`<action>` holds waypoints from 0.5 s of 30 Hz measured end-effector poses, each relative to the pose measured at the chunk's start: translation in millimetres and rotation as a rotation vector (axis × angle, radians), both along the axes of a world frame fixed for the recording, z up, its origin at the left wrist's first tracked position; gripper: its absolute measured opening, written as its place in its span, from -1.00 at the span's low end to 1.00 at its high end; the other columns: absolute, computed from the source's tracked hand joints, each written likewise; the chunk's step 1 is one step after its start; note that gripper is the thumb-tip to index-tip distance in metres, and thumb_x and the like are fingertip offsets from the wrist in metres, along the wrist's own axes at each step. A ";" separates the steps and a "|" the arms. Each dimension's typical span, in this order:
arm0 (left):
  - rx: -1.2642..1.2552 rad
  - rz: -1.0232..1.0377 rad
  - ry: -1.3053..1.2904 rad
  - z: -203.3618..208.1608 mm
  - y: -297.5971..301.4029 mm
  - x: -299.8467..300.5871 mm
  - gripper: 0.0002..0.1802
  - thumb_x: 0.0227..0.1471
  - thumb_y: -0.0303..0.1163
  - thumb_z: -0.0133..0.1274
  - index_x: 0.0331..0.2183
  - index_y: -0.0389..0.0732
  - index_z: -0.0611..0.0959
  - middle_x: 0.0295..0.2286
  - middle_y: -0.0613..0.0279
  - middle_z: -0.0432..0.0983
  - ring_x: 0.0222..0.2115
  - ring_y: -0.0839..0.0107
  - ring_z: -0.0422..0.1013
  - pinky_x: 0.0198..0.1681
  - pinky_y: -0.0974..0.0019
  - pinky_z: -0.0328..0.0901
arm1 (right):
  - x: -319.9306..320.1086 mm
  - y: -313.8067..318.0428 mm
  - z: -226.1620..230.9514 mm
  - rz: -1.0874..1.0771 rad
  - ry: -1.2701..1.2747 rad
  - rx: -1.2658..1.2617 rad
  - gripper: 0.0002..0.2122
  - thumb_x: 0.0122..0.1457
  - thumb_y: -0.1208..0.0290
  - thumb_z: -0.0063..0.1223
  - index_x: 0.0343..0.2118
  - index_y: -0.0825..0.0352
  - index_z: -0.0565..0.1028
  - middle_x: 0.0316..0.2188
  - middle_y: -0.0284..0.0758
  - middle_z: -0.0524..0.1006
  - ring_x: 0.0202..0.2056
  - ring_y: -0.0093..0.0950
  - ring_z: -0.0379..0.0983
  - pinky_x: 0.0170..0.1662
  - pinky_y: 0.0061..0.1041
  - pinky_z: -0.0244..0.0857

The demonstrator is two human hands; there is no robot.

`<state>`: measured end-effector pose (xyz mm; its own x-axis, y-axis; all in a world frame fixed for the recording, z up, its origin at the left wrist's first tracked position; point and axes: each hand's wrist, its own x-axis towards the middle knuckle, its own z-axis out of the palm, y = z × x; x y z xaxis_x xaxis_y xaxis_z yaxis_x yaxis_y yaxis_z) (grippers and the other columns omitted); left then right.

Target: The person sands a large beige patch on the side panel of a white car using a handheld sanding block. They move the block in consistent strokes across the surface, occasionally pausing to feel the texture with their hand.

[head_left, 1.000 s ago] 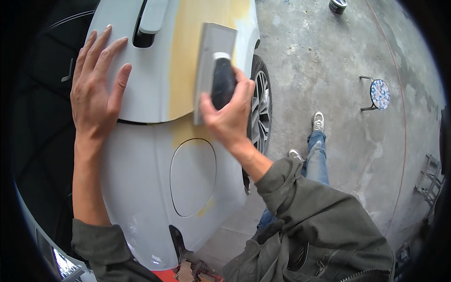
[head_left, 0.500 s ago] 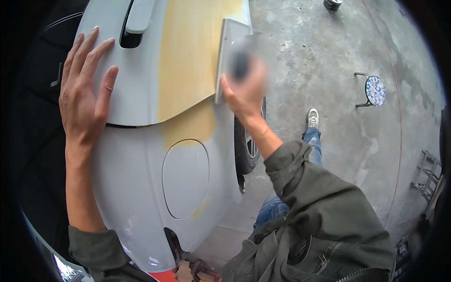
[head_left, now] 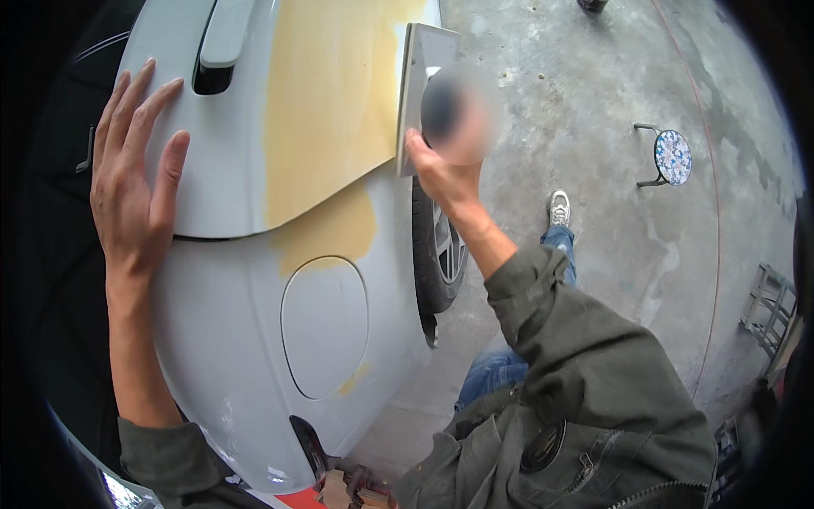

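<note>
My left hand [head_left: 131, 174] lies with spread fingers on the upper part of a white car body, beside the dark window. In my right hand [head_left: 454, 165] is a flat, pale sanding block [head_left: 413, 93] with a dark round knob; a blurred patch covers most of the grip. Its long face stands against the outer side of the door [head_left: 220, 161], along the edge of a yellowish filler patch [head_left: 326, 110]. That patch runs over the door's curved edge onto the rear fender [head_left: 220, 314]. Below it is a rounded fuel flap [head_left: 325, 327].
A door handle [head_left: 225, 38] sits at the top. A wheel [head_left: 437, 246] is under the fender. On the concrete floor [head_left: 593, 110] stand a round patterned stool [head_left: 672, 158] and a dark can [head_left: 593, 4]. A metal frame [head_left: 769, 310] is at the far right.
The car has shifted slightly left in view. My right hand and the sanding block have moved a little outward across the panel's side. My left hand stays flat on the car.
</note>
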<state>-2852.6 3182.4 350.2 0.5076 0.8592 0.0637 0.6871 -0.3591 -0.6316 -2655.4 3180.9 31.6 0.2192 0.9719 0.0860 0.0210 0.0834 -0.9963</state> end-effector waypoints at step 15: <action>-0.009 0.017 0.000 5.5 3.9 0.6 -0.51 0.31 -0.01 -0.11 0.13 0.00 0.60 0.26 0.27 0.33 0.35 0.22 0.10 0.39 0.05 0.05 | 17.8 9.1 -4.5 -0.044 -0.043 0.061 -0.31 -0.03 0.39 0.28 0.16 0.49 0.22 -0.04 -0.06 0.27 -0.05 -0.11 0.37 0.03 -0.21 0.36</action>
<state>-2851.9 3186.2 355.7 0.4930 0.8682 0.0559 0.6929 -0.3530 -0.6287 -2637.6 3190.0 27.1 0.2565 0.9541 0.1547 0.0683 0.1417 -0.9875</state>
